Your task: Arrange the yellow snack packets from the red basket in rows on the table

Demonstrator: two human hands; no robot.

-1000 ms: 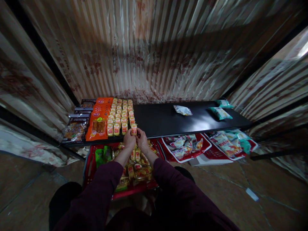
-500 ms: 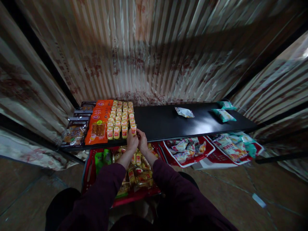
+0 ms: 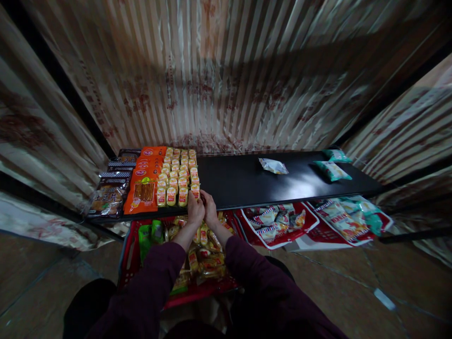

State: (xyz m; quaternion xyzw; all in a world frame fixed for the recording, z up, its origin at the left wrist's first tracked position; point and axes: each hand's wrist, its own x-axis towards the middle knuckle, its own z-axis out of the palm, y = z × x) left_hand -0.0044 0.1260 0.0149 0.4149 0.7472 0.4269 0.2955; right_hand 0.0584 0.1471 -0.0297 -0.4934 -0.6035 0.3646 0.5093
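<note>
Pinching small yellow packet [image 3: 195,190], my left hand [image 3: 195,211] and right hand [image 3: 210,210] closed together on its near end. Long axis points away from me, flat at black shelf [image 3: 247,181] front edge. Glossy rectangular wrapper. Matching packet rows [image 3: 178,174] just left of fingertips; red basket [image 3: 129,247] under wrists.

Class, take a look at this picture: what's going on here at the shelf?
A person has the left hand and right hand together at the front edge of a black shelf, fingers at a small yellow packet that ends the rightmost of several packet rows. Orange packs lie left of the rows. A red basket under the shelf holds more yellow packets. Whether either hand grips the packet is unclear.
</note>
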